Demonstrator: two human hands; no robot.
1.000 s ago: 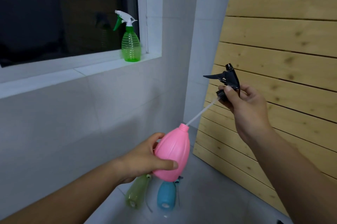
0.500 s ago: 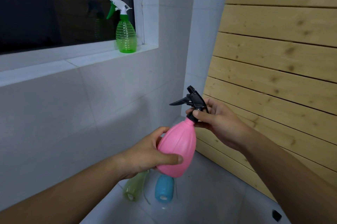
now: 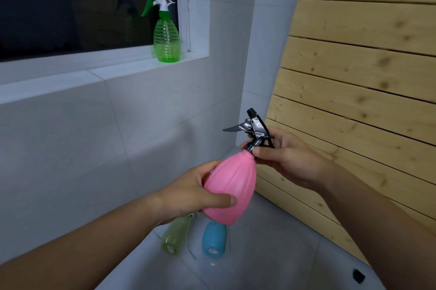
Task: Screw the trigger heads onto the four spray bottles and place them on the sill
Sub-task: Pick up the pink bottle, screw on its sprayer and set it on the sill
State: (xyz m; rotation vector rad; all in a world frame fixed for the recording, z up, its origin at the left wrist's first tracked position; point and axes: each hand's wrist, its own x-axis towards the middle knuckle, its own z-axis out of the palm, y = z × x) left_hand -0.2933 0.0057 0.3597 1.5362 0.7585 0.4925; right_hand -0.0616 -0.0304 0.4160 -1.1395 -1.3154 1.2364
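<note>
My left hand [image 3: 188,195] grips the body of a pink bulb-shaped spray bottle [image 3: 230,187], held tilted in mid-air. A black trigger head [image 3: 256,128] sits on its neck, and my right hand [image 3: 283,155] pinches the head's collar between thumb and fingers. A green ribbed bottle [image 3: 166,41] with a white and green trigger head stands upright on the white sill [image 3: 94,70] by the window's right corner. Below my hands, a pale green bottle [image 3: 175,234] and a blue bottle [image 3: 213,239] lie on the grey floor without heads.
A wall of light wooden planks [image 3: 365,77] leans along the right. White tiled wall [image 3: 70,136] rises to the sill on the left. A dip tube lies beside the blue bottle. A small black object [image 3: 358,275] rests on the floor at lower right.
My right hand lowered the black trigger head, sliding its tube into the pink bottle until the head reached the neck. It now grips the collar there.
</note>
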